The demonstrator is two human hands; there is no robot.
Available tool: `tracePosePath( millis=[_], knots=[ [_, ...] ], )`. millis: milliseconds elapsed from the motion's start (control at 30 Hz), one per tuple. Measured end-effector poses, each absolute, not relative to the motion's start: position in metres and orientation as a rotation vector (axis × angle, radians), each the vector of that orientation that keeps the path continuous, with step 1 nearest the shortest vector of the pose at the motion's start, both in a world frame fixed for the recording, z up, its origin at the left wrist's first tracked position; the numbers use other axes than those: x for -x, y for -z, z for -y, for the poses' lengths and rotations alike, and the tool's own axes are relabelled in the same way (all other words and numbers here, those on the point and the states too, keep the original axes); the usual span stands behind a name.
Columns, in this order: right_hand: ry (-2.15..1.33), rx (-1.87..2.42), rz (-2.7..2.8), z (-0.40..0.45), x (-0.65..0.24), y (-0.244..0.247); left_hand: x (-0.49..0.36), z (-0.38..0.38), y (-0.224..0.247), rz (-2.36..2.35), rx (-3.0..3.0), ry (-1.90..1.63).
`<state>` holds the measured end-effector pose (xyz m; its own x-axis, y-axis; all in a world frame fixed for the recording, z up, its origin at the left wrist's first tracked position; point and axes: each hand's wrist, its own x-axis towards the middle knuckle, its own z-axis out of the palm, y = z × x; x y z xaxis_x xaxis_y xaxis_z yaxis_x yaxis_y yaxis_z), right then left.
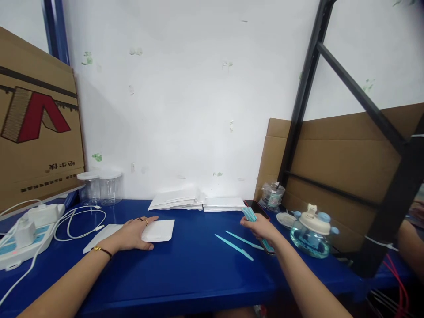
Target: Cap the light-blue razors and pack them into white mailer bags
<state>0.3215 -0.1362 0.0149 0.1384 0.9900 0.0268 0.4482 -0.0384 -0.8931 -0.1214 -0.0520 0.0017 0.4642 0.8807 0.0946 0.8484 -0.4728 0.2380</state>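
Note:
My left hand [134, 234] lies with fingers spread on the blue table, touching a small white packet [159, 230]. Under its wrist side is another flat white sheet [105, 235]. My right hand [261, 227] is closed around a bundle of turquoise plastic sticks [249, 213], whose lower ends show beneath the palm. Two loose turquoise knife-shaped pieces [233, 247] [244, 240] lie on the table, left of my right hand. By the wall are stacks of white packets [177, 198] [223, 203].
On the left are a power strip [43, 240], white cables, two clear jars [110, 187] and a cardboard box [39, 119]. A phone [255, 207], a wrapped cup [272, 195] and a teal-tinted bottle [311, 234] stand or lie right, near a black frame [304, 84]. Another person's arm [410, 243] shows far right.

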Motion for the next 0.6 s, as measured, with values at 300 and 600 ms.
tracePosePath(
  millis=[300,600],
  knots=[
    [-0.416,1.955,1.887,0.157,-0.313,0.002,0.121,0.048,0.002,-1.495,-2.549,-0.271],
    [-0.442,1.999,2.013,0.159,-0.281,0.006,0.075,0.077,-0.019,-1.302,-2.482,-0.699]
  ],
)
